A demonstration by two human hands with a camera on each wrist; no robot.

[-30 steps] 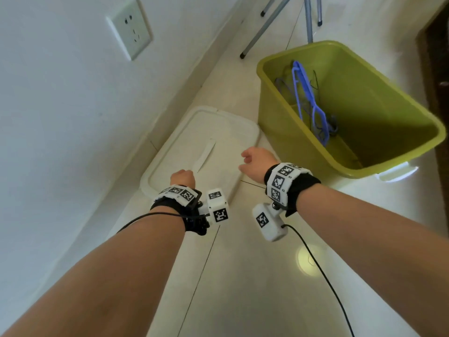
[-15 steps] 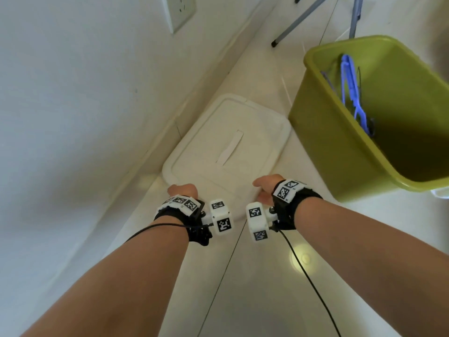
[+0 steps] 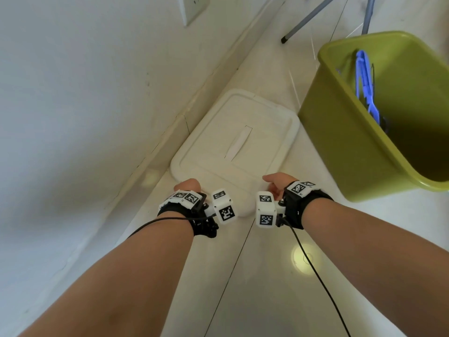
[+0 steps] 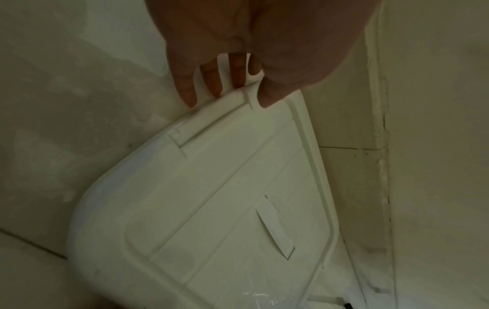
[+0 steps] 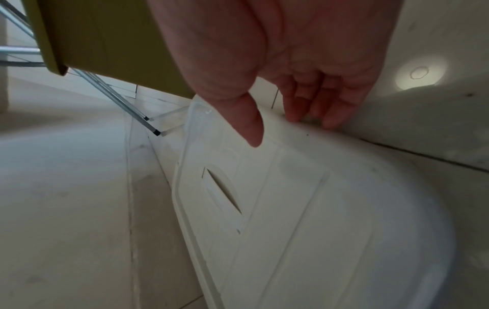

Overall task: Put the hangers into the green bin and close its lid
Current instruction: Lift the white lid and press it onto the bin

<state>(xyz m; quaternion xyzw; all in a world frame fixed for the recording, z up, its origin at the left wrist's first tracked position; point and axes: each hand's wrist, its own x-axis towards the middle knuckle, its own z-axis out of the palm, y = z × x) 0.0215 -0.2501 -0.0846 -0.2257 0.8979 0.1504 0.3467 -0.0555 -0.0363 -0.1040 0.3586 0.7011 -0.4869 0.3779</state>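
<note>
White lid [image 3: 237, 144] lies flat on the tiled floor [image 3: 255, 276], between the wall skirting and the green bin [image 3: 340, 132], its near short edge under both hands. Blue hangers [image 3: 364, 86] are seen standing inside the bin, which is open. Left hand [image 4: 238, 52]: fingers [image 4: 186, 87] are spread along the outside of the lid's rim, thumb laid over the top at the corner; a pinch is forming, though a firm clamp cannot be confirmed. Right hand [image 5: 278, 58]: fingers [image 5: 293, 104] reach down beside the rim, touching or nearly so, thumb held above the lid's top and apart from it; nothing is gripped yet. Lid is judged thin moulded plastic: light, fairly stiff but likely to flex if lifted by one corner, and smooth enough to slip. Best taken at the raised rim on both near corners, fingers hooked under, thumbs on top. The slot handle [image 3: 238, 142] in the middle offers a second hold.
</note>
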